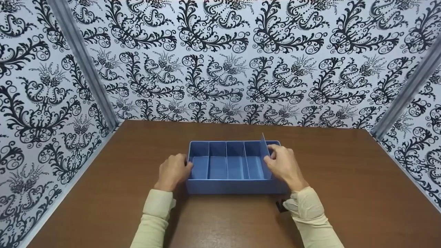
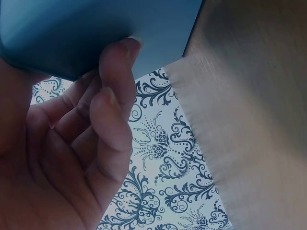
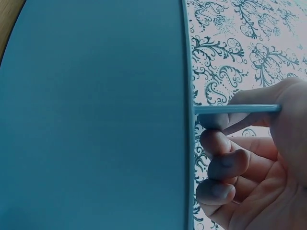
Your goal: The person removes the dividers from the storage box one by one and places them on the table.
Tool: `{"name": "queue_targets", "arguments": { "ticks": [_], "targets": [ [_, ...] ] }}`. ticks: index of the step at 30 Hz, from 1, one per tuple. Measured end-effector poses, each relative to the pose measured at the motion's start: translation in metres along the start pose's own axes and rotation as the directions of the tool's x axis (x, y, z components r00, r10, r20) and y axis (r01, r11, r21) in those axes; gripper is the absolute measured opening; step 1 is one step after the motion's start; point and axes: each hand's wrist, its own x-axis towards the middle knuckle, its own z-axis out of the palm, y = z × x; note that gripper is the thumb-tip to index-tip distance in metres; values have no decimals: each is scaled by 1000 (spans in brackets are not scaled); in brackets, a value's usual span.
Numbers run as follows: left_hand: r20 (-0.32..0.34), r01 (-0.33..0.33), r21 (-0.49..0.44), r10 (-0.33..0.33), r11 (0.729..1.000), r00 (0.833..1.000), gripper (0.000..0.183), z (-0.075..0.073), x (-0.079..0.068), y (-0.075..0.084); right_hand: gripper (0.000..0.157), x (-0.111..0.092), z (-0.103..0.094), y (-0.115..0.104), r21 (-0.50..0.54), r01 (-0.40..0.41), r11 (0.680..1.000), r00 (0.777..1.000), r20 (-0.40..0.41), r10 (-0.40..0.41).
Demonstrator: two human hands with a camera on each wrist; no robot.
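Observation:
A blue plastic box (image 1: 234, 186) lies lengthwise on the table, with three upright dividers across its inside. My left hand (image 1: 173, 171) grips its left end wall, thumb over the rim; in the left wrist view the fingers (image 2: 116, 72) curl against the outside. Near the right end, my right hand (image 1: 284, 167) pinches another blue divider (image 1: 264, 148) between thumb and fingers. That divider leans slightly, and its far top corner stands above the rim. In the right wrist view the divider's edge (image 3: 240, 109) juts past the box wall (image 3: 96, 115). Its lower edge is hidden.
The brown tabletop (image 1: 113, 193) spreads around the box. A small black object (image 1: 281, 206) lies by the right wrist, partly covered by the sleeve. Patterned black-and-white walls (image 1: 220, 69) stand behind and at both sides.

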Motion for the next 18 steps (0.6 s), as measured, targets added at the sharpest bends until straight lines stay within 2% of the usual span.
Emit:
{"name": "queue_targets", "arguments": {
  "ticks": [4, 18],
  "targets": [
    [-6, -5, 7, 5, 1000, 1000, 22, -1, 0, 0, 37, 0, 0, -1, -16, 7, 1000, 1000, -16, -7],
    [-3, -7, 4, 7, 1000, 1000, 21, 0, 0, -1, 36, 0, -3, -2, 20, -10, 1000, 1000, -12, 11]
  ]
}}
